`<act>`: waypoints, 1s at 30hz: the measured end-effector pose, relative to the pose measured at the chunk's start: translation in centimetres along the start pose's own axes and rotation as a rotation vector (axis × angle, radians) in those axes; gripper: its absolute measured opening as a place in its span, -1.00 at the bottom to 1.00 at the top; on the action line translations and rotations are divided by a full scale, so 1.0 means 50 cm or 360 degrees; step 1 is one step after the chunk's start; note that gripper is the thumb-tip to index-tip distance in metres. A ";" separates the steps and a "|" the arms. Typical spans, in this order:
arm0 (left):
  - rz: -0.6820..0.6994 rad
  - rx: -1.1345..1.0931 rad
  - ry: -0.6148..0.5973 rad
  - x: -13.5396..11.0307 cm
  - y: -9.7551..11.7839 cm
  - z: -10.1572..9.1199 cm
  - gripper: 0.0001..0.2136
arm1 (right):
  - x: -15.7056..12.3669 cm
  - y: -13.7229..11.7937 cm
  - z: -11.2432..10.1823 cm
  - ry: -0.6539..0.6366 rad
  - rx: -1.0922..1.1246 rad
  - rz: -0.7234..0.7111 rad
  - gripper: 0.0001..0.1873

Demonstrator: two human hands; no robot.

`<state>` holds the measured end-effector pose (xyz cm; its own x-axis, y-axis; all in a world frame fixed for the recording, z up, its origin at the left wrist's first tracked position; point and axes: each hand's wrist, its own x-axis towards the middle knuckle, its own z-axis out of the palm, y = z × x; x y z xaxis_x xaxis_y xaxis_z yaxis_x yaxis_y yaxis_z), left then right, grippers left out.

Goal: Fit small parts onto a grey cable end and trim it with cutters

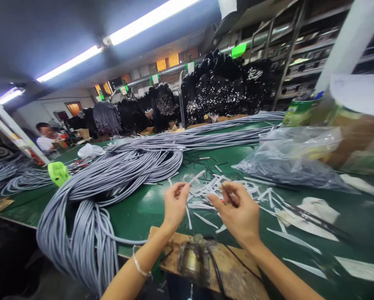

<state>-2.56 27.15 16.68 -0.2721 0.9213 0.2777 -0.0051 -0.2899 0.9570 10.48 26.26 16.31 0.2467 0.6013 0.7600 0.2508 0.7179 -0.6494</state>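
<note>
My left hand is closed in a pinch on a thin, pale cable end that points up and to the right. To its right, my right hand has its fingers curled together around something small and dark, too hidden to name. A gap separates the two hands. Beneath and behind them, white strips lie scattered on the green tabletop. One grey cable runs from the big bundle on the left and passes behind my left forearm.
A wooden board with a small grimy metal device sits at the front edge. Tweezers and a cloth lie at right. Behind them are a clear plastic bag and a green fan far left. Another person sits at the far left.
</note>
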 end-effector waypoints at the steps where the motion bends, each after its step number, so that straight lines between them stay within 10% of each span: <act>1: -0.0015 -0.0019 -0.0101 -0.010 0.005 0.008 -0.74 | 0.011 0.011 0.001 -0.0055 0.0061 0.0239 -0.66; 6: 0.0002 -0.0016 -0.0220 -0.032 0.029 0.031 -0.77 | 0.030 0.028 0.008 -0.0446 0.0326 0.0800 -0.58; 19: -0.0190 -0.0194 -0.0067 0.009 0.017 0.057 -0.61 | 0.017 0.024 0.008 -0.0477 0.0390 0.0819 -0.73; 30: -0.0566 -0.0897 -0.0664 0.002 0.037 0.022 -0.71 | 0.033 0.039 0.011 -0.0392 0.0523 0.1161 -0.55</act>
<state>-1.57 27.00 18.55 0.2205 0.9723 0.0776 -0.5420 0.0559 0.8385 10.88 28.85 16.29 0.0200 0.9867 0.1610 -0.1877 0.1619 -0.9688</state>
